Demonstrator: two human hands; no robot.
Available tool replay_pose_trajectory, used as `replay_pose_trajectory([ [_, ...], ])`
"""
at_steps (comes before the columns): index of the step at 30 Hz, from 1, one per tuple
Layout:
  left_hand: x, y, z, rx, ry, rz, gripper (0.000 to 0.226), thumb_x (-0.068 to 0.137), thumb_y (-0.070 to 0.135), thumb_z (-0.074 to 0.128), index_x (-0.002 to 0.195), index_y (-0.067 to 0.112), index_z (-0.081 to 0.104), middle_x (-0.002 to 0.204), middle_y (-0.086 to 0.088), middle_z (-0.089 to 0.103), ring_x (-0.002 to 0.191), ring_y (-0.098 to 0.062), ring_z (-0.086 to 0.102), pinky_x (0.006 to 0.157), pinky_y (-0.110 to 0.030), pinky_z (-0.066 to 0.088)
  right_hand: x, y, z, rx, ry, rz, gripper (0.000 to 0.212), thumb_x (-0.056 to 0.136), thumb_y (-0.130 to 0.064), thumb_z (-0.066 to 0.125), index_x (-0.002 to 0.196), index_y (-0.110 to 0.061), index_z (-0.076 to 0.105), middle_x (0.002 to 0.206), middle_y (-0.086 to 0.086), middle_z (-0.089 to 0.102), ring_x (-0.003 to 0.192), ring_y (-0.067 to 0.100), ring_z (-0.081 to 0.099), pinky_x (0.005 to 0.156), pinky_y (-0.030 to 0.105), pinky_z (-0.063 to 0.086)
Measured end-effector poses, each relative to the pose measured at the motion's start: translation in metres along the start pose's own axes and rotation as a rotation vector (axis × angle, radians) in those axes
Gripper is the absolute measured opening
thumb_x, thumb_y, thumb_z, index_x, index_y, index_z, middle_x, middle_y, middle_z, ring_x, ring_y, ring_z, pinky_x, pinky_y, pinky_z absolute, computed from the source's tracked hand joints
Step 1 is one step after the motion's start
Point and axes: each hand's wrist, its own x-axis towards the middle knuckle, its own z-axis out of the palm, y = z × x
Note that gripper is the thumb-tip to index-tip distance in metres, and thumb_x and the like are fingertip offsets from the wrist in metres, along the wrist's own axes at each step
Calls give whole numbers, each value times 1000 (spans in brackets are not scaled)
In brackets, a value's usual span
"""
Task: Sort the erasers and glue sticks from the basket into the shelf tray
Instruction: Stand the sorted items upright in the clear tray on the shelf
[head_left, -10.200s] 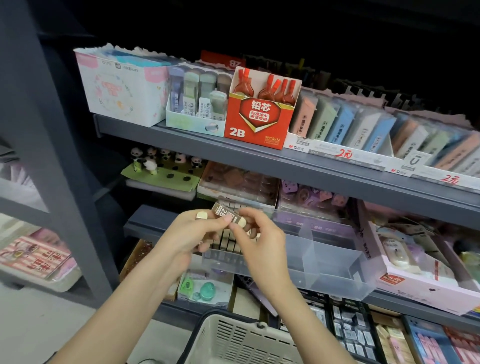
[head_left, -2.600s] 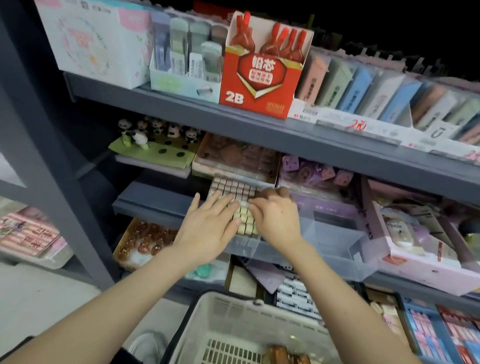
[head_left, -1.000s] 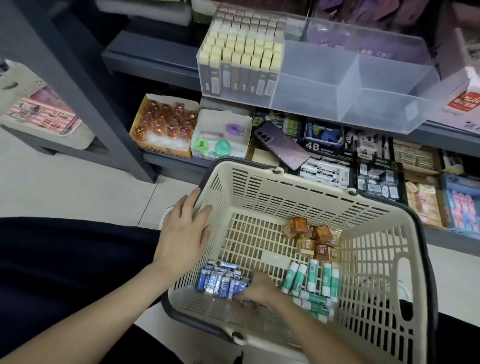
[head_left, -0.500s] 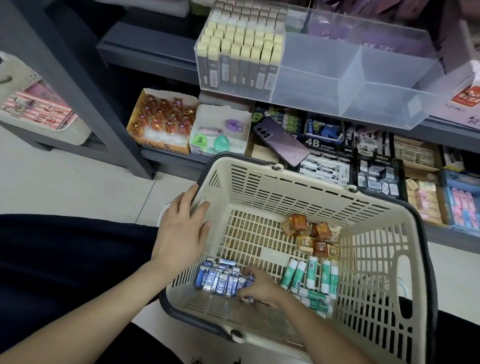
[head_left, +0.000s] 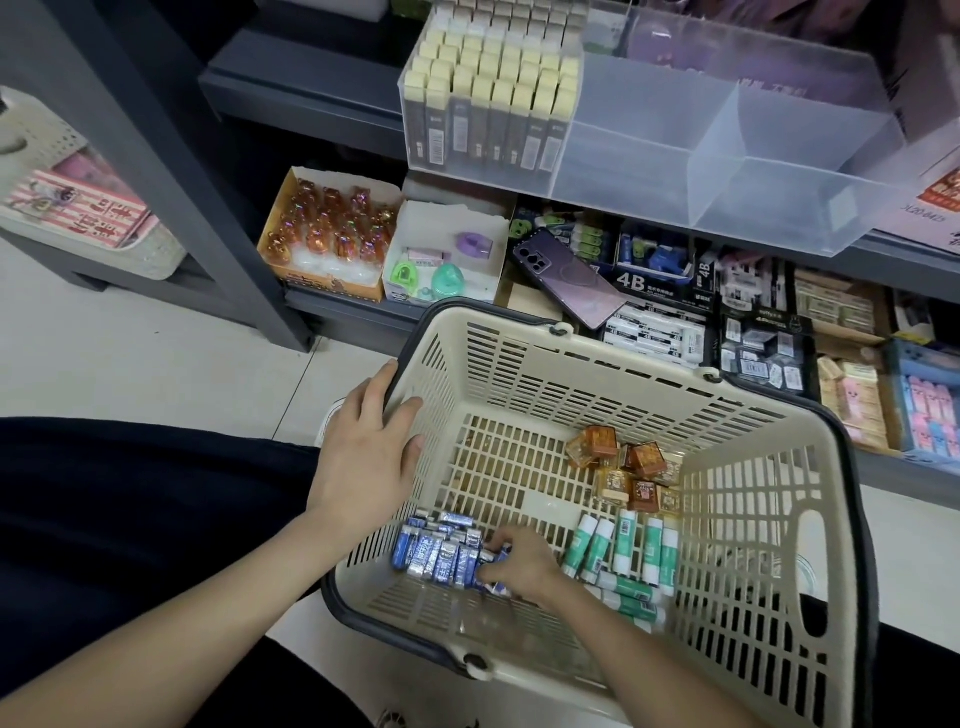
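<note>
A cream plastic basket (head_left: 748, 457) sits low in front of me. Inside lie a row of blue-wrapped erasers (head_left: 431, 553), green-and-white glue sticks (head_left: 623, 551) and orange-wrapped erasers (head_left: 623, 467). My right hand (head_left: 519, 564) reaches into the basket and curls its fingers around the right end of the blue eraser row. My left hand (head_left: 366, 457) rests on the basket's left rim with fingers spread. Above, the clear shelf tray (head_left: 779, 171) holds upright yellow-topped erasers (head_left: 493, 98) in its left compartment; its other compartments hold nothing.
A purple phone (head_left: 569, 283) lies on the lower shelf behind the basket, among boxed erasers (head_left: 654, 332). An orange box of trinkets (head_left: 327, 234) and a white box (head_left: 447, 260) stand to the left. A grey shelf post (head_left: 171, 171) rises at left.
My right hand has closed its fingers further on the end of the blue eraser row. My left hand stays on the basket rim. Seconds ago both hands were pressing erasers into the shelf tray.
</note>
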Motion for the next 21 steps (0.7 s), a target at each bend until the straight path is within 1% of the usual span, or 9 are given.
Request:
replay_pose_trajectory([
  [2, 0, 0, 1, 0, 7, -4, 36, 88, 28, 50, 116, 8, 60, 140, -20, 38, 113, -40, 50, 87, -50, 49, -1, -3, -1, 30, 11, 42, 27, 70, -14, 81, 80, -20, 56, 134, 4, 50, 101, 22, 61, 63, 20, 50],
  [5, -1, 0, 2, -4, 9, -30, 37, 81, 18, 68, 116, 6, 61, 139, -21, 40, 113, -41, 50, 87, -51, 49, -4, -8, -2, 25, -11, 79, 45, 70, -16, 81, 109, -8, 61, 118, 6, 57, 97, 22, 63, 74, 28, 58],
  [7, 0, 1, 1, -12, 4, -32, 38, 79, 16, 70, 115, 6, 61, 139, -22, 41, 113, -41, 50, 87, -50, 49, -7, -11, -5, 36, -24, 85, 62, 70, -17, 81, 125, -2, 56, 124, 8, 56, 96, 22, 63, 63, 20, 56],
  [9, 0, 1, 1, -30, 5, -29, 38, 79, 15, 71, 115, 6, 62, 139, -21, 41, 114, -41, 50, 87, -50, 49, -12, -12, -9, 51, -41, 75, 66, 70, -15, 81, 128, 2, 53, 129, 9, 55, 96, 22, 63, 53, 15, 50],
  [13, 0, -1, -1, -120, 27, -43, 33, 80, 12, 68, 113, 8, 63, 138, -19, 41, 115, -37, 46, 91, -50, 46, -36, -24, -29, 145, -38, 17, 64, 69, -11, 81, 124, 8, 54, 133, 13, 51, 66, 13, 58, 47, 17, 47],
  [15, 1, 2, -6, -136, 66, -13, 32, 84, 21, 54, 113, 9, 63, 132, -19, 45, 115, -34, 45, 93, -49, 45, -55, -38, -48, 251, -1, -31, 62, 68, -11, 83, 122, 8, 56, 132, 13, 52, 64, 12, 59, 53, 20, 51],
  [17, 7, 12, -17, -189, 85, -1, 41, 85, 30, 43, 114, 9, 63, 127, -18, 49, 115, -30, 45, 96, -45, 43, -81, -58, -71, 365, 28, -111, 45, 70, -9, 81, 110, 0, 62, 126, 12, 55, 67, 15, 62, 63, 28, 57],
  [19, 18, 30, -35, -434, 41, -91, 43, 88, 41, 44, 117, 14, 62, 124, -8, 53, 113, -22, 49, 99, -37, 41, -111, -83, -96, 427, 70, -232, 26, 72, -7, 79, 93, -11, 64, 111, 7, 60, 69, 14, 61, 67, 29, 56],
  [21, 30, 57, -66, -915, -190, -321, 39, 87, 53, 52, 116, 29, 59, 123, 5, 54, 112, -15, 54, 100, -39, 44, -141, -109, -119, 406, 154, -381, 20, 72, -8, 80, 85, -12, 66, 92, 2, 62, 68, 9, 57, 61, 21, 52],
])
